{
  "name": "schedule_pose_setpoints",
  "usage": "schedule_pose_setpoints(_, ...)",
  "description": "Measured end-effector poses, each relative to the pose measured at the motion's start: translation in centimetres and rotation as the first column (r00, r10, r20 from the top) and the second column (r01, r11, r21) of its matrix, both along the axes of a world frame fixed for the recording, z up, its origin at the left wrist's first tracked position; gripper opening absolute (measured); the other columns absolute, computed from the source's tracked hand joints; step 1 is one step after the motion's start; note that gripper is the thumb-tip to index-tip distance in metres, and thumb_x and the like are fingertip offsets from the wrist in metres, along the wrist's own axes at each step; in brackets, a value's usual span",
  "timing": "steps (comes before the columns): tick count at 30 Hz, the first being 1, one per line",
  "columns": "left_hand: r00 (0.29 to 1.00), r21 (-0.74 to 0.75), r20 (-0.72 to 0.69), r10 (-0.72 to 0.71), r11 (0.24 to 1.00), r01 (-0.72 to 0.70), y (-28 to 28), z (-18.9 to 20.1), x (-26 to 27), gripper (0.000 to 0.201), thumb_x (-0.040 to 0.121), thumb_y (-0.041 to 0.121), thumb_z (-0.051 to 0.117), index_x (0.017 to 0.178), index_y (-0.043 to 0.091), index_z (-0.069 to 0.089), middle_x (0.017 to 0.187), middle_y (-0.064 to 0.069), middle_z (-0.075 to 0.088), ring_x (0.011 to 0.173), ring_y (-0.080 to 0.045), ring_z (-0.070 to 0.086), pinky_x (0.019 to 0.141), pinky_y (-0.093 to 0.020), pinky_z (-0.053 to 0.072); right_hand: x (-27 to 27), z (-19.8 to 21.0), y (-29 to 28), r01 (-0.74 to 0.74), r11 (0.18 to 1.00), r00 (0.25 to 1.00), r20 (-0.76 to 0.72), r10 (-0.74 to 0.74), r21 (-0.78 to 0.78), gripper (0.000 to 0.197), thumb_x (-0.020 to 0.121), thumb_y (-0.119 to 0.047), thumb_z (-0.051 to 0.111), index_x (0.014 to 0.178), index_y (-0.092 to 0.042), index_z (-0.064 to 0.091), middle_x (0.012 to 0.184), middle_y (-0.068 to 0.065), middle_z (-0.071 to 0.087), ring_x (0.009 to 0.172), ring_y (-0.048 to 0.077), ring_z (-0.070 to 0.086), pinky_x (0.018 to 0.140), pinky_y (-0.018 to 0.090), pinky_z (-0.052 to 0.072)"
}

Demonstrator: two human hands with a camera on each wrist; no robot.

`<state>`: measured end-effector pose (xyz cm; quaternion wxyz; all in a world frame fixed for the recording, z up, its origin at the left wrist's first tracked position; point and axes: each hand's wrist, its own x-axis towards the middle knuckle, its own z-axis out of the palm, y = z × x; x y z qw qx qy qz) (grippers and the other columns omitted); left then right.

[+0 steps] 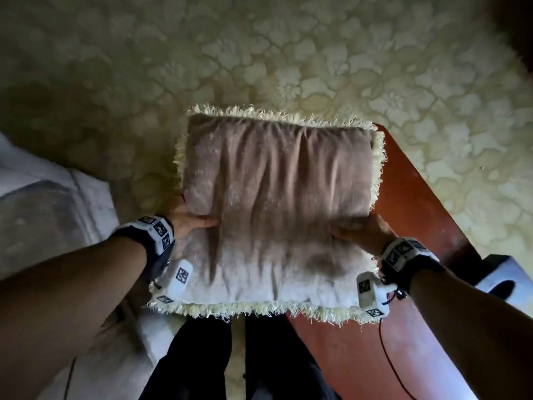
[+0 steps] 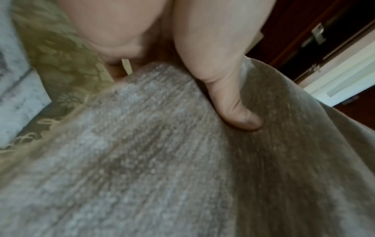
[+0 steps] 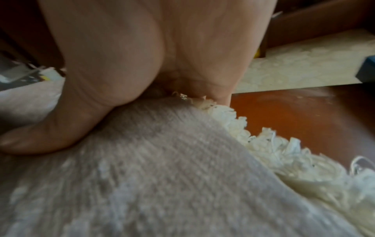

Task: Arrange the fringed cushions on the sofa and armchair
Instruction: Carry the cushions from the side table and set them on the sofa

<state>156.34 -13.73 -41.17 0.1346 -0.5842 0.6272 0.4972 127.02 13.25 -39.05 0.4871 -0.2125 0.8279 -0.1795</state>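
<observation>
A beige-pink cushion [image 1: 274, 203] with a cream fringe hangs in front of me above the floor, held flat between both hands. My left hand [image 1: 190, 222] grips its left edge, thumb on top pressing a dent into the fabric [image 2: 239, 117], fingers hidden underneath. My right hand [image 1: 363, 233] grips the right edge the same way, thumb on the fabric [image 3: 67, 128] and fingers tucked under beside the fringe [image 3: 274, 144]. No sofa or armchair seat shows clearly.
A pale floral-patterned carpet [image 1: 317, 53] covers the floor ahead. A red-brown wooden surface [image 1: 409, 197] lies under and right of the cushion. Grey-white upholstery [image 1: 52, 203] stands at the left. My dark-trousered legs [image 1: 230, 365] are below the cushion.
</observation>
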Motion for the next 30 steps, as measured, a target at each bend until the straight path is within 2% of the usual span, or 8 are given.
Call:
schedule_pose_setpoints(2,0.998,-0.046,-0.054,0.013,0.999,-0.015,-2.1,2.7,3.6,0.128,0.023,0.073,0.086,0.127,0.005,0.057,0.118,-0.007,0.068,0.112,-0.03,0.062,0.095,-0.038,0.051,1.6,2.9,-3.6,-0.05,0.999,0.998,-0.042,0.049,-0.018,0.011,0.08,-0.032,0.08,0.083,-0.038,0.071,0.073,-0.026,0.062,0.06,-0.015,0.058,0.057,0.002,0.041)
schedule_pose_setpoints(4,0.993,-0.054,-0.105,0.048,0.997,-0.054,-3.8,5.6,7.1,0.09,0.042,0.058,0.091,0.116,0.014,0.065,0.098,0.009,0.069,0.104,-0.021,0.064,0.086,-0.026,0.048,3.5,5.6,-7.2,-0.101,0.994,0.992,-0.074,0.098,-0.042,0.014,0.079,-0.034,0.08,0.09,-0.033,0.072,0.077,-0.024,0.061,0.069,-0.012,0.056,0.066,0.01,0.045)
schedule_pose_setpoints(9,0.977,-0.2,-0.164,0.136,0.965,-0.168,-8.0,11.8,16.8,0.05,0.062,0.043,0.09,0.103,0.024,0.068,0.085,0.017,0.067,0.088,-0.009,0.064,0.074,-0.012,0.043,10.3,11.4,-17.2,-0.268,0.951,0.955,-0.177,0.24,-0.157,0.095,0.043,-0.084,0.073,0.114,-0.021,0.073,0.107,0.0,0.07,0.088,0.013,0.06,0.084,0.027,0.045)
schedule_pose_setpoints(14,0.948,-0.301,-0.161,0.273,0.902,-0.311,-12.8,17.1,27.2,0.093,0.04,0.076,0.084,0.113,0.021,0.066,0.103,0.007,0.072,0.097,-0.017,0.067,0.092,-0.033,0.051,18.4,17.8,-27.0,-0.423,0.871,0.893,-0.276,0.355,-0.248,0.093,0.054,-0.072,0.079,0.123,-0.011,0.066,0.11,0.004,0.066,0.095,0.022,0.058,0.089,0.03,0.042)
schedule_pose_setpoints(16,0.927,-0.346,-0.165,0.338,0.86,-0.375,-14.1,19.2,31.2,0.079,0.049,0.068,0.086,0.11,0.022,0.068,0.102,0.006,0.071,0.095,-0.018,0.065,0.087,-0.03,0.048,22.0,20.2,-30.6,-0.476,0.842,0.87,-0.277,0.408,-0.256,0.081,0.064,-0.059,0.082,0.124,-0.008,0.063,0.11,0.008,0.066,0.097,0.024,0.059,0.089,0.03,0.041)
schedule_pose_setpoints(19,0.87,-0.406,-0.198,0.451,0.77,-0.492,-15.4,21.6,36.5,0.07,0.058,0.052,0.09,0.116,0.02,0.067,0.107,-0.001,0.068,0.104,-0.025,0.064,0.086,-0.031,0.046,26.2,22.4,-36.2,-0.559,0.772,0.823,-0.316,0.471,-0.304,0.081,0.041,-0.075,0.077,0.099,-0.02,0.068,0.095,-0.005,0.069,0.089,0.018,0.063,0.082,0.027,0.045)
schedule_pose_setpoints(25,0.744,-0.492,-0.223,0.629,0.586,-0.643,-15.9,23.3,44.7,0.092,0.065,0.049,0.087,0.139,0.008,0.051,0.139,-0.013,0.057,0.127,-0.036,0.052,0.102,-0.038,0.042,34.2,25.4,-46.2,-0.732,0.581,0.681,-0.344,0.647,-0.357,0.035,0.071,-0.045,0.084,0.096,-0.03,0.066,0.099,-0.011,0.066,0.103,0.015,0.059,0.096,0.029,0.04)
schedule_pose_setpoints(30,0.54,-0.485,-0.225,0.811,0.388,-0.784,-14.4,23.6,48.8,0.088,0.059,0.053,0.089,0.131,0.01,0.061,0.13,-0.012,0.064,0.119,-0.034,0.058,0.093,-0.036,0.046,40.1,24.6,-54.4,-0.833,0.386,0.53,-0.374,0.761,-0.395,0.106,0.026,-0.089,0.074,0.109,-0.024,0.071,0.102,-0.005,0.07,0.096,0.019,0.065,0.088,0.03,0.046)
